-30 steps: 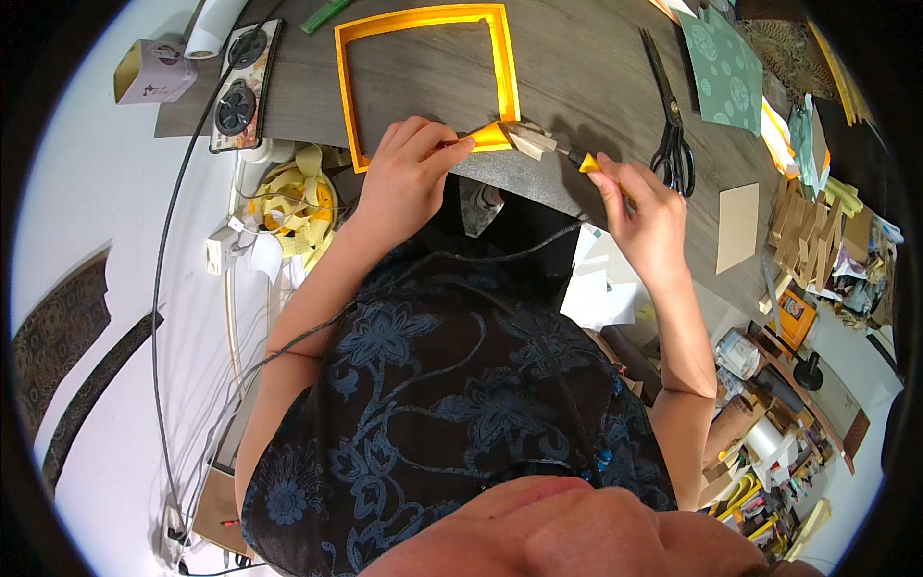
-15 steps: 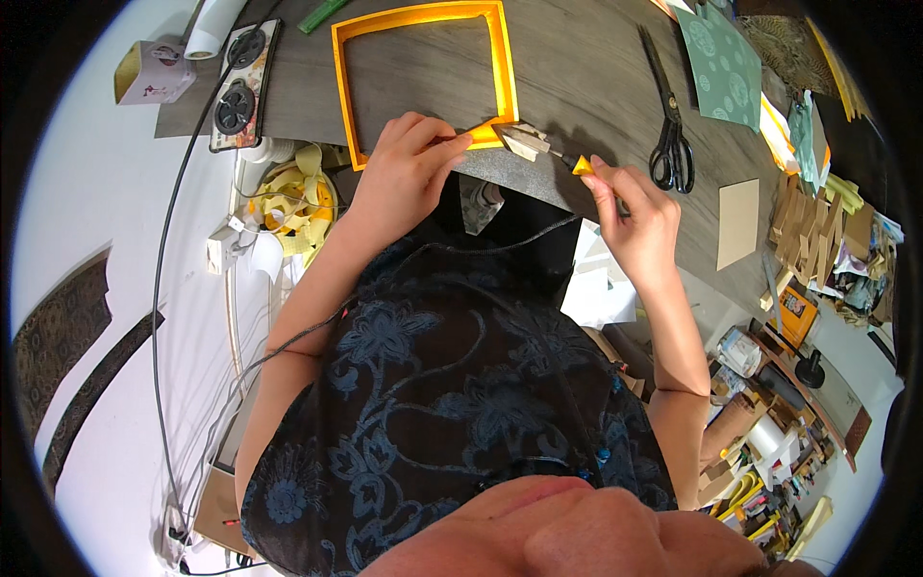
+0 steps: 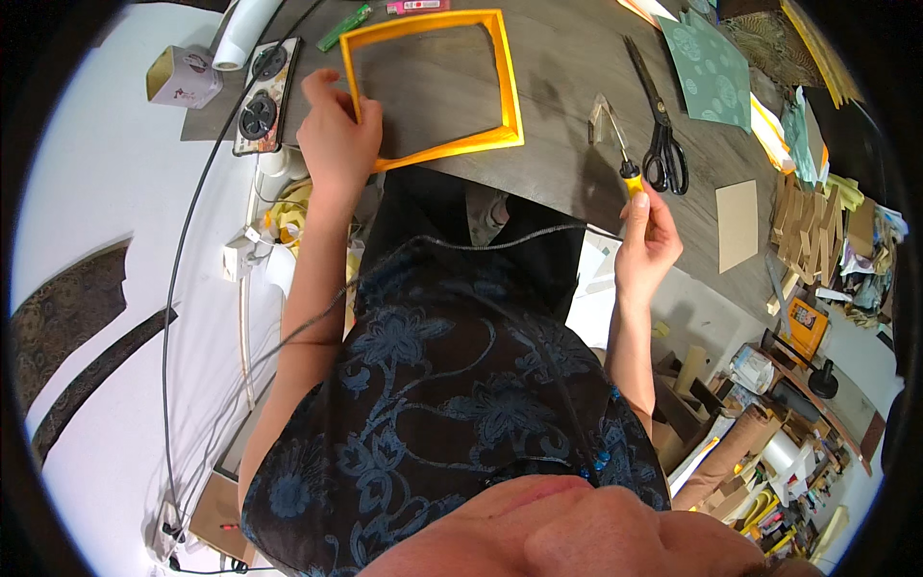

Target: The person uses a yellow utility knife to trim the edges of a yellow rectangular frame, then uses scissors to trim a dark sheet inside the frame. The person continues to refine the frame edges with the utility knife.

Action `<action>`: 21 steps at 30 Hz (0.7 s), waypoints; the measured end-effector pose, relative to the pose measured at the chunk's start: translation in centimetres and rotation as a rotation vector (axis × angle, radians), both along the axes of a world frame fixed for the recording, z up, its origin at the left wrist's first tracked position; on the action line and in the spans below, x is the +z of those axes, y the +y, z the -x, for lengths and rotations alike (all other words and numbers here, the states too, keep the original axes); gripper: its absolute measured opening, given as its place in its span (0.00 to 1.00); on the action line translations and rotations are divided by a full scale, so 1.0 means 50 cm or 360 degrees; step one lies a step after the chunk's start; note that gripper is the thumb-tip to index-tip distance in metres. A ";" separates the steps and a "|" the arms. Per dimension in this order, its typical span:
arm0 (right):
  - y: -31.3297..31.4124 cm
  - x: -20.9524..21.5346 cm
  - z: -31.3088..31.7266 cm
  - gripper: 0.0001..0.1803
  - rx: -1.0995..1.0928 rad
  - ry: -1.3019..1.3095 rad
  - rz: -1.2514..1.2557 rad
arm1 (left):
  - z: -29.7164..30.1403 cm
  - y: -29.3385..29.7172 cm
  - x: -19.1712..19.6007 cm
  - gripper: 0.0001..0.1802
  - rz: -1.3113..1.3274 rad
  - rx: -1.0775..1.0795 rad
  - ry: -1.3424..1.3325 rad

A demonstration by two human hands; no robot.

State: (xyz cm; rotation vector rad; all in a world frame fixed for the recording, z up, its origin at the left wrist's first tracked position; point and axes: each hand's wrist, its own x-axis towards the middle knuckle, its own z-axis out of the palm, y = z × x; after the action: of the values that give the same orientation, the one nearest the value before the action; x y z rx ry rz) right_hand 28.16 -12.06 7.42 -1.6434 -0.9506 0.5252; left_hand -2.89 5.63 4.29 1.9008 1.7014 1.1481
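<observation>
My left hand is closed around the left side of a yellow-orange, paper-covered square frame, with the thumb inside it and the fingers outside. The frame rests on the dark table, its lower edge close to the table's front edge. Off to the right, my right hand grips the yellow handle of a small corded iron. Its flat metal head points away from me, apart from the frame. A dark cord runs from the handle across my lap to the left.
Black-handled scissors lie just beyond the iron. Farther right are green patterned sheets and a beige card. Green and pink sticks lie behind the frame. A phone-like device sits at the table's left edge, near a pink-white box.
My left hand has moved from the frame's lower side to its left side. My right hand has drawn the iron away from the lower right corner, to the right. The frame has turned slightly.
</observation>
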 end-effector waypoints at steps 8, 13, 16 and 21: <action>-0.034 -0.007 0.008 0.10 0.0266 -0.0005 0.0178 | -0.047 -0.102 -0.049 0.34 -0.0457 -0.0189 -0.1048; -0.019 0.011 0.026 0.10 0.0272 -0.0201 0.0283 | -0.099 -0.180 -0.095 0.35 -0.0472 -0.0454 -0.1060; 0.005 0.022 0.028 0.08 0.0295 -0.0370 0.0382 | -0.100 -0.175 -0.068 0.36 -0.0520 -0.0814 -0.1384; 0.041 0.018 0.033 0.09 0.0326 -0.0413 0.0176 | -0.053 -0.070 0.025 0.16 -0.0300 -0.0344 -0.0032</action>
State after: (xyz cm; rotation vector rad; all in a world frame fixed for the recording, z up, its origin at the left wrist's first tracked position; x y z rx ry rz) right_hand 26.52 -10.01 8.30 -1.7519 -1.3117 0.5172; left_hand -0.24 2.14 5.54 2.1165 1.3781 1.2731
